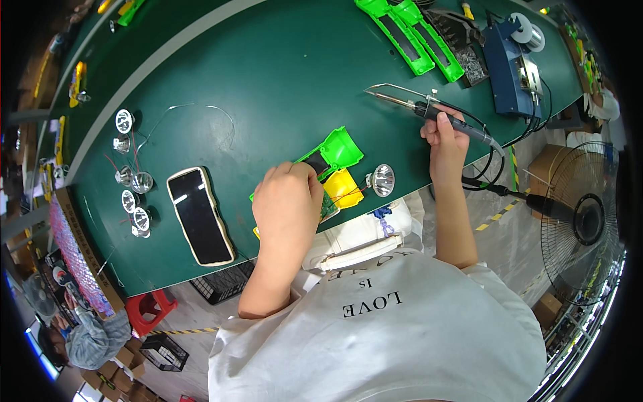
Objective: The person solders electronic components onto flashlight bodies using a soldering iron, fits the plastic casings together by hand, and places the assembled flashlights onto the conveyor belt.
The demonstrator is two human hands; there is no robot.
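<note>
My right hand (pixel 447 139) grips a soldering iron (pixel 462 125) by its dark handle, its tip pointing left above the table. A thin metal feed tube runs along the iron. Low over a green plastic housing half (pixel 340 149), my left hand (pixel 288 201) is closed with curled fingers; what they hold is hidden under it. Beside that hand lie a yellow plastic housing (pixel 343 189) and a green circuit board (pixel 328 207) with thin red wires. A round reflector lamp (pixel 382 181) sits just right of the yellow part, near the table edge.
Several reflector lamps (pixel 142 182) with wires and a phone (pixel 199 216) lie at left on the green table (pixel 281 87). More green housings (pixel 408 40) and a blue soldering station (pixel 507 63) with a solder spool (pixel 526 31) stand far right. A fan (pixel 588 218) is at right.
</note>
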